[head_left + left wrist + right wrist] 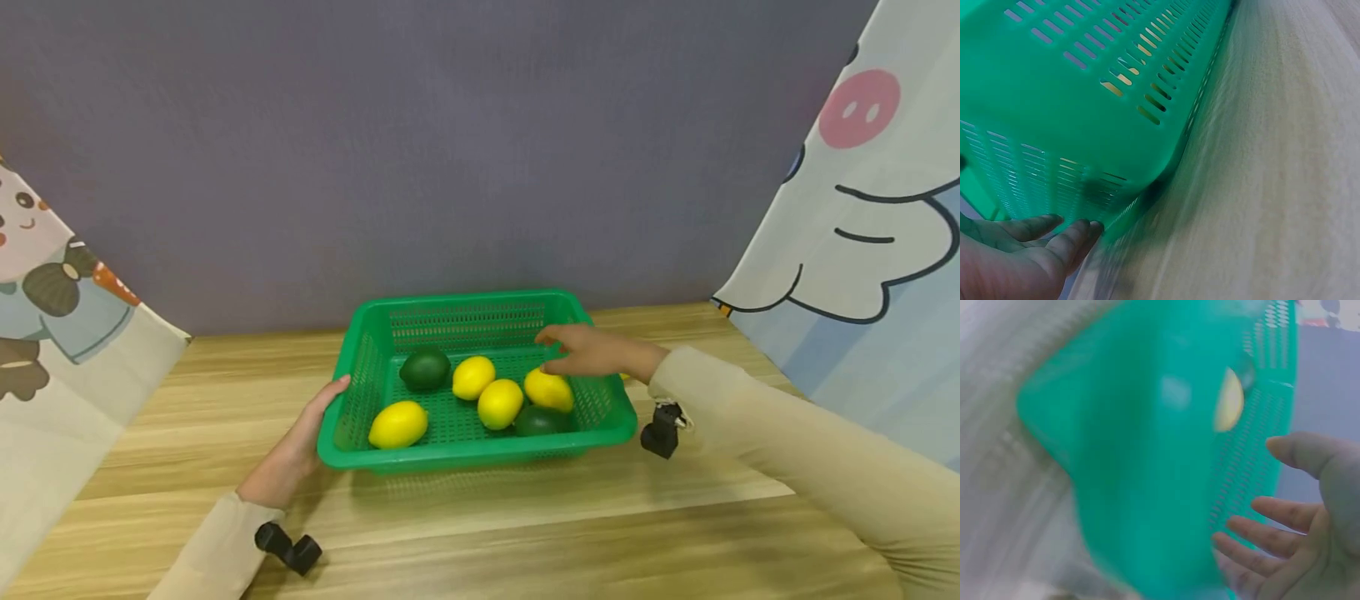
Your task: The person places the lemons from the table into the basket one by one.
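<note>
A green plastic basket [450, 454] stands on the wooden table. Inside lie several yellow lemons, one at the front left [397, 423], and two dark green fruits [424, 367]. My left hand [300, 442] rests against the basket's left wall with the thumb by the rim. In the left wrist view its fingers [1072, 237] lie straight along the lower edge of the basket wall [1085, 94]. My right hand [588, 350] hovers over the basket's right side, just above a lemon [548, 389], fingers relaxed and holding nothing. The right wrist view shows spread fingers [1279, 512] beside the blurred basket [1147, 456].
The wooden table [525, 533] runs to a grey wall [450, 167] right behind the basket. Cartoon-printed cloths hang at the left [60, 333] and right [862, 250]. Black wrist mounts [662, 431] sit on both sleeves.
</note>
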Tool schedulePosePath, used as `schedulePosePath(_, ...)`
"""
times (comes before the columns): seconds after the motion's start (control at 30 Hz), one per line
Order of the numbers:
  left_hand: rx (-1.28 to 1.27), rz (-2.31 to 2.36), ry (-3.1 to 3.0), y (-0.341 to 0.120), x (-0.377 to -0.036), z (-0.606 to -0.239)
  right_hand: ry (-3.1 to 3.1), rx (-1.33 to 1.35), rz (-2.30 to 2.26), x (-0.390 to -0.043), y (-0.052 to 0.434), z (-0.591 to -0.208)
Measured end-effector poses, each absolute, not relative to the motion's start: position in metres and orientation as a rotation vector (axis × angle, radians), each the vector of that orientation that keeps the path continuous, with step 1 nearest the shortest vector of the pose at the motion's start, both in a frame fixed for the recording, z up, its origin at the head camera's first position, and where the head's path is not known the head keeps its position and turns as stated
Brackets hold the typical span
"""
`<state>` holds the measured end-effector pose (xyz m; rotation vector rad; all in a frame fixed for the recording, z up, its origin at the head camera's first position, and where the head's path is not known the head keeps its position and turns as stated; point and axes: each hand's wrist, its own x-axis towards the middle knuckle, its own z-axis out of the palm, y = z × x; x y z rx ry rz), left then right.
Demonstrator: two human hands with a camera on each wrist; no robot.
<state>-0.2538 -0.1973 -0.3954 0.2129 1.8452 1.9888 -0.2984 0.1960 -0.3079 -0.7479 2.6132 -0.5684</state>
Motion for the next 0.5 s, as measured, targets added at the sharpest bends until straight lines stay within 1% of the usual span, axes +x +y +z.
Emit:
schedulePosePath(0.2, 0.207, 1.996, 1.850, -0.197, -0.253, -0.394, 2.732, -0.801, -0.684, -0.304, 0.218, -0.290)
schedulePosePath(0.33, 0.225, 2.000, 1.842, -0.197, -0.253, -0.393, 2.805, -0.734, -0.740, -0.305, 0.235, -0.283)
schedulePosePath(0.5, 0.226, 2.002, 1.840, -0.196, -0.253, -0.393, 2.863, -0.652, -0.770, -0.310, 0.254, -0.284)
